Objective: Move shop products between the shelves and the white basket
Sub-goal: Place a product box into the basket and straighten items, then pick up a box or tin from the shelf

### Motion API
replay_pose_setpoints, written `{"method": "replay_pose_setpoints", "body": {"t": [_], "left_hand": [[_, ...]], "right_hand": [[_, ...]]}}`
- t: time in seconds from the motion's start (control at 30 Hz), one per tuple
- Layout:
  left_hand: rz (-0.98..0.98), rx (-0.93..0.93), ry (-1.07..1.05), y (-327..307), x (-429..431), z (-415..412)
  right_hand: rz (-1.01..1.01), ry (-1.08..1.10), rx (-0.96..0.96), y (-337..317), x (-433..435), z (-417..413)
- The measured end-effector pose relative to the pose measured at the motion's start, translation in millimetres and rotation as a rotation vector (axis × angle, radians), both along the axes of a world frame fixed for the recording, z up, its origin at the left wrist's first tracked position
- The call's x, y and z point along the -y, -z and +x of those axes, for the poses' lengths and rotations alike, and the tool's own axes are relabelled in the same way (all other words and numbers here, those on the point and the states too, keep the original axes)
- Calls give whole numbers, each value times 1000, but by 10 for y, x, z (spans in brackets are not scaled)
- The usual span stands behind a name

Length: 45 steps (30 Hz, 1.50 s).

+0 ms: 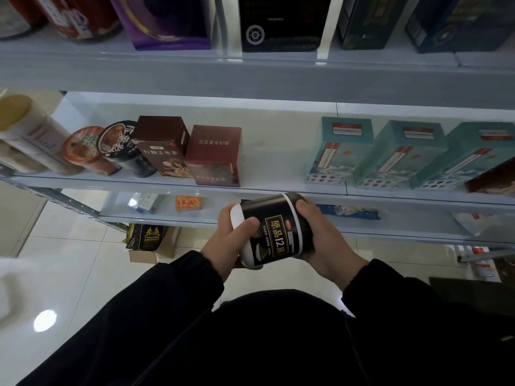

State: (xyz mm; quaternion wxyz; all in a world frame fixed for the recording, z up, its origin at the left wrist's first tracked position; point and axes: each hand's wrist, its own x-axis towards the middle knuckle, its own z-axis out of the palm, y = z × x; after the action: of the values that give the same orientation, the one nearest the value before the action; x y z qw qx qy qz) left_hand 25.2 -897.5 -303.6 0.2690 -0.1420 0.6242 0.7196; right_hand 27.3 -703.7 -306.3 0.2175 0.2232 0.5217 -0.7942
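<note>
Head view, only view available.

Item: black cylindrical canister with white end bands and gold lettering [274, 231]. It is held in the air just in front of the white middle shelf [276, 165], below its front lip.

Grip: left hand [225, 238] cups the white left end, thumb laid across the label. Right hand [323, 240] wraps the right end, fingers curled over the top.

Handling (judgement): rigid wall, glossy wrap, likely slick. Probably light to moderate in weight. Grip round the body rather than by a cap.

Orientation: lying on its side, long axis left to right, right end slightly higher.

White basket not in frame. Open gap on the shelf beside the maroon carton [214, 156].
</note>
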Motion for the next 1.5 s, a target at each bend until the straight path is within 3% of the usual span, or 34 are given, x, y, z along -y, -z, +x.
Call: {"method": "replay_pose_setpoints", "body": {"t": [0.2, 0.4, 0.5, 0.73, 0.9, 1.1, 1.33, 1.5], "left_hand": [[-31, 85, -73, 22, -223, -13], [-77, -130, -16, 141, -352, -105], [-238, -308, 88, 198, -396, -116], [-683, -477, 124, 315, -559, -143], [-546, -324, 28, 263, -543, -390], [-485, -302, 53, 313, -441, -774], [-509, -310, 190, 364, -277, -1140], [-609, -483, 369, 280, -235, -1191]], "right_hand": [[-265, 67, 294, 146, -304, -38], [-219, 94, 234, 130, -455, -147], [-213, 113, 204, 118, -533, -239], [13, -27, 102, 54, -631, -417], [186, -57, -50, 63, -406, -526], [390, -45, -169, 120, -203, -834], [590, -34, -265, 247, -39, -1062], [659, 23, -294, 255, -20, -1135]]}}
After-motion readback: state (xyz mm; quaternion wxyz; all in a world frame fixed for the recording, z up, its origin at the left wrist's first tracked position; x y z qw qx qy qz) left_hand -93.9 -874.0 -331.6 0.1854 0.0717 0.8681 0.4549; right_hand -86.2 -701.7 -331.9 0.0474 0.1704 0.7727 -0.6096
